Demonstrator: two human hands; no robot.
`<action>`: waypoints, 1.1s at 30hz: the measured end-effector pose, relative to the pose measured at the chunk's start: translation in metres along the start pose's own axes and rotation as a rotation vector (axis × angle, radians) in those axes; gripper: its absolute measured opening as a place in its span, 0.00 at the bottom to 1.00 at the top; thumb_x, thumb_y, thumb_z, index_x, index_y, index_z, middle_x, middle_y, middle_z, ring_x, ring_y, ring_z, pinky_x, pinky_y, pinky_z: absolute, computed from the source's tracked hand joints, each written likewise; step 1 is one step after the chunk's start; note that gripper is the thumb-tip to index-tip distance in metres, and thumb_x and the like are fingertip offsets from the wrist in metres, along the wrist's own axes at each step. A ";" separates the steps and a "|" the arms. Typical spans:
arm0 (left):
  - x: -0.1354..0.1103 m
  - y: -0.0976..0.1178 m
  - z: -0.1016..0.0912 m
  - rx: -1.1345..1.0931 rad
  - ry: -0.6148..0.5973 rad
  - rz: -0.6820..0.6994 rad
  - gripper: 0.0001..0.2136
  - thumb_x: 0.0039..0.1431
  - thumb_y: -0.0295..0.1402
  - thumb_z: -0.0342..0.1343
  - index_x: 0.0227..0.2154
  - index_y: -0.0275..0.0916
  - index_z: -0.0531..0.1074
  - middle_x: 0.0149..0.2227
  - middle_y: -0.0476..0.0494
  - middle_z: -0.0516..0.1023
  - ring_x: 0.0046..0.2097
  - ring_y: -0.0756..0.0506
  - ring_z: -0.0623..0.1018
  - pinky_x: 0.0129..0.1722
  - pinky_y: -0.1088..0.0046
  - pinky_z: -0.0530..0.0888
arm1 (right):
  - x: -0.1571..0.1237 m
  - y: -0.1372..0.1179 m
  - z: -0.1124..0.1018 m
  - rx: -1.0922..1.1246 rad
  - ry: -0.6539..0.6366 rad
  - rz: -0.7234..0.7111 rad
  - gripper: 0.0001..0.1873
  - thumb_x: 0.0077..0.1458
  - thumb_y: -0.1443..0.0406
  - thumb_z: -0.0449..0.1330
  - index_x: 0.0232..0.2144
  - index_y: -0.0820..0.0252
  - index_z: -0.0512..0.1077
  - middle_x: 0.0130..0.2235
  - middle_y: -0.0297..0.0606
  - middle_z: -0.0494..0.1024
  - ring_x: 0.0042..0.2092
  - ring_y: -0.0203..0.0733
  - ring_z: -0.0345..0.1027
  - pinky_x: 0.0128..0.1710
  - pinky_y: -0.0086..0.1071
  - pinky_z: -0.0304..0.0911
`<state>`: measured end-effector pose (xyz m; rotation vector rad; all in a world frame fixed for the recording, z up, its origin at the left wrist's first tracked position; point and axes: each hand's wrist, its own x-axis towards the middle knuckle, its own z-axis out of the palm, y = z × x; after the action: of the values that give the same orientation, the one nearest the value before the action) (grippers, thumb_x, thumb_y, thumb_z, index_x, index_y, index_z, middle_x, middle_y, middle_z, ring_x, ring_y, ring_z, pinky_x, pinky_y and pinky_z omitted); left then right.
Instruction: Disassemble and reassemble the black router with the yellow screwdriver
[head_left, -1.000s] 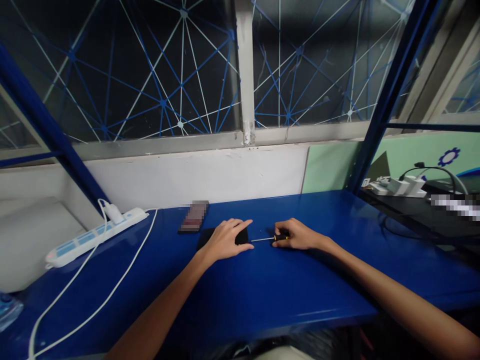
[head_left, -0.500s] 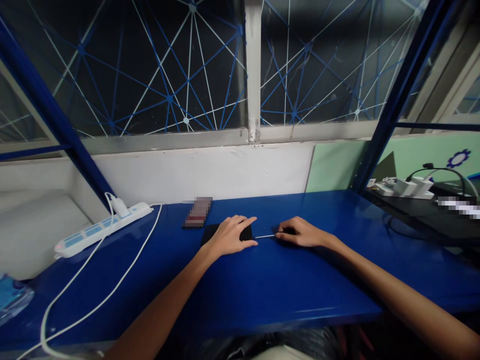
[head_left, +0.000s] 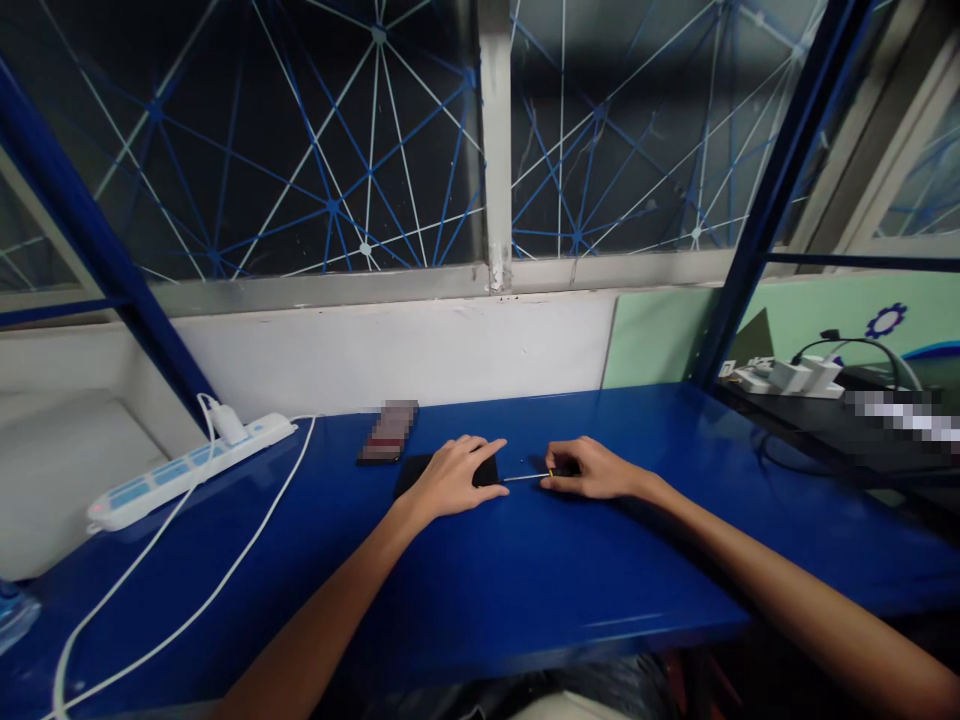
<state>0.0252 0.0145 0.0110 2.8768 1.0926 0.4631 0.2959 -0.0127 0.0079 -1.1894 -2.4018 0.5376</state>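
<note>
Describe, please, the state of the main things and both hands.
Black item: flat, partly covered.
Screwdriver: held; tip points toward black item, contact unclear.
Left hand: spread over black item.
Right hand: closed on screwdriver.
Power strip: one plug inserted.
Phone-like slab: lying flat, pixelated.

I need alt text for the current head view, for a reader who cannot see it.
A right hand holds a screwdriver pointing toward a flat black object under the spread left hand, on a blue table. A white power strip lies at the left; patterned windows stand behind.
</note>
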 end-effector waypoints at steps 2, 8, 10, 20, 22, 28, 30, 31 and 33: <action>0.000 0.000 0.001 -0.023 0.003 0.000 0.30 0.58 0.51 0.54 0.61 0.48 0.59 0.56 0.40 0.68 0.55 0.36 0.68 0.53 0.56 0.66 | 0.000 0.000 -0.002 0.003 0.002 -0.005 0.14 0.59 0.55 0.54 0.33 0.60 0.69 0.23 0.30 0.68 0.24 0.33 0.56 0.25 0.28 0.48; 0.000 0.003 0.003 -0.100 -0.002 -0.019 0.24 0.58 0.47 0.56 0.57 0.49 0.65 0.57 0.41 0.66 0.57 0.35 0.66 0.54 0.55 0.65 | -0.001 0.008 -0.005 -0.026 0.000 -0.021 0.16 0.55 0.53 0.59 0.32 0.61 0.74 0.29 0.35 0.74 0.28 0.35 0.61 0.28 0.29 0.51; 0.001 0.003 0.002 -0.117 -0.006 -0.029 0.22 0.57 0.46 0.58 0.53 0.48 0.70 0.57 0.41 0.66 0.57 0.35 0.66 0.55 0.54 0.65 | 0.000 0.010 -0.004 -0.035 0.032 -0.022 0.18 0.52 0.51 0.62 0.30 0.61 0.74 0.30 0.36 0.74 0.29 0.36 0.62 0.28 0.28 0.52; 0.002 0.006 0.001 -0.222 -0.014 -0.022 0.07 0.57 0.39 0.59 0.35 0.46 0.79 0.60 0.44 0.62 0.59 0.34 0.64 0.56 0.50 0.64 | 0.002 0.005 0.001 -0.060 0.023 0.011 0.14 0.50 0.55 0.64 0.30 0.59 0.68 0.22 0.27 0.66 0.23 0.32 0.54 0.24 0.26 0.46; 0.002 0.006 0.001 -0.245 -0.015 -0.029 0.06 0.57 0.37 0.58 0.35 0.46 0.79 0.60 0.44 0.62 0.60 0.34 0.64 0.56 0.50 0.64 | 0.001 0.004 -0.001 -0.063 0.020 0.000 0.15 0.53 0.53 0.61 0.32 0.59 0.70 0.23 0.29 0.67 0.23 0.32 0.56 0.24 0.27 0.46; 0.003 0.005 0.001 -0.250 -0.009 -0.005 0.05 0.56 0.33 0.58 0.33 0.45 0.78 0.59 0.44 0.63 0.59 0.35 0.65 0.56 0.51 0.64 | 0.000 0.006 -0.004 -0.098 0.023 -0.033 0.19 0.60 0.52 0.53 0.31 0.60 0.74 0.26 0.34 0.72 0.26 0.34 0.59 0.27 0.29 0.49; 0.003 0.005 0.001 -0.245 -0.010 -0.005 0.04 0.56 0.34 0.58 0.32 0.44 0.78 0.59 0.44 0.63 0.59 0.35 0.65 0.56 0.51 0.64 | 0.001 0.010 -0.003 -0.121 0.047 -0.033 0.19 0.57 0.51 0.57 0.31 0.60 0.74 0.29 0.36 0.73 0.28 0.35 0.61 0.28 0.29 0.50; 0.003 0.005 0.001 -0.243 -0.011 -0.007 0.04 0.56 0.34 0.58 0.32 0.44 0.78 0.59 0.44 0.63 0.59 0.35 0.65 0.56 0.51 0.64 | 0.002 0.011 -0.003 -0.129 0.059 -0.027 0.19 0.54 0.50 0.59 0.30 0.61 0.74 0.29 0.36 0.73 0.29 0.36 0.61 0.28 0.29 0.50; 0.003 0.005 0.001 -0.238 -0.011 -0.006 0.04 0.56 0.33 0.59 0.32 0.43 0.78 0.59 0.43 0.63 0.58 0.35 0.66 0.55 0.51 0.65 | 0.002 0.013 -0.001 -0.137 0.080 -0.013 0.19 0.50 0.50 0.63 0.29 0.60 0.72 0.29 0.35 0.72 0.29 0.35 0.61 0.28 0.28 0.50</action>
<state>0.0309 0.0130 0.0111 2.6656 0.9716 0.5366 0.3038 -0.0033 0.0026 -1.2269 -2.4087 0.3192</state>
